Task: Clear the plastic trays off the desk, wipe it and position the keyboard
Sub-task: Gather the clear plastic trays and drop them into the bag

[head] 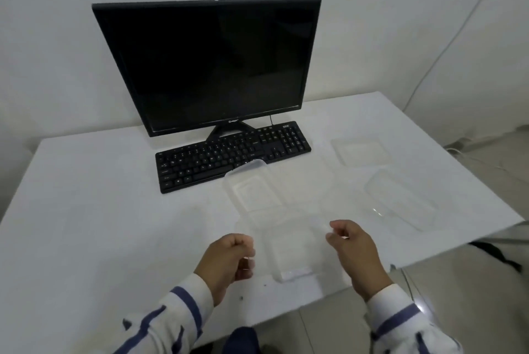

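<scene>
Here the nearest tray (289, 253) sits at the table's (86, 210) near edge, directly between the hands, its long axis running away from the person. The left hand (229, 256) appears to pinch its left rim and the right hand (353, 250) its far-right corner, both with fingers curled. Another tray (249, 190) overlaps the keyboard's (217, 156) front edge.
</scene>
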Demonstrator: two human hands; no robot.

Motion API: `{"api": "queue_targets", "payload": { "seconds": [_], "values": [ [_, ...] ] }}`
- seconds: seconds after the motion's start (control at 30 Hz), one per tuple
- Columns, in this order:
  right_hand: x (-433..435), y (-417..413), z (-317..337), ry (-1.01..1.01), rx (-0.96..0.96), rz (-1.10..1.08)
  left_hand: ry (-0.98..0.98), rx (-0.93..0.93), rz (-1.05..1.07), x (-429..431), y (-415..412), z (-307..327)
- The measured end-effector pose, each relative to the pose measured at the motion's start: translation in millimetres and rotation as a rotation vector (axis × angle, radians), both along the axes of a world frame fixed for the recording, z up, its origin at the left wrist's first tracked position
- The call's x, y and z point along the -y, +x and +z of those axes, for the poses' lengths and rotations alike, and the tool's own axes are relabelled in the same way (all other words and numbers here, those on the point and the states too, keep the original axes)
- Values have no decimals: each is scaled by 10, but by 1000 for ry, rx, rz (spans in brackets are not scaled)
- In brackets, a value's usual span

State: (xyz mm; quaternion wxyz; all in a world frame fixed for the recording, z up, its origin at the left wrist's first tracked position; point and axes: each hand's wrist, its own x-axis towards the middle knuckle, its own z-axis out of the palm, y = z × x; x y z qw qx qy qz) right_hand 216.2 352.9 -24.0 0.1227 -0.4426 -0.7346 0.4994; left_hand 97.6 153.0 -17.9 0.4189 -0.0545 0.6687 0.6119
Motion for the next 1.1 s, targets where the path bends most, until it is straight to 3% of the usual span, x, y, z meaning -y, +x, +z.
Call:
{"api": "queue_targets", "payload": {
  "seconds": [0.13,0.33,0.73,1.1],
  "values": [
    [-48,114,-4,35,23,-23,-20,9,-30,-62,139,-15],
    [-279,194,-35,117,139,106,-145,-99,-115,-200,333,-39],
    [-609,137,-137,175,236,378,-241,-146,-1,-403,504,-112],
    [-261,56,-275,-23,160,454,-326,-171,148,20,422,-144]
  ]
}}
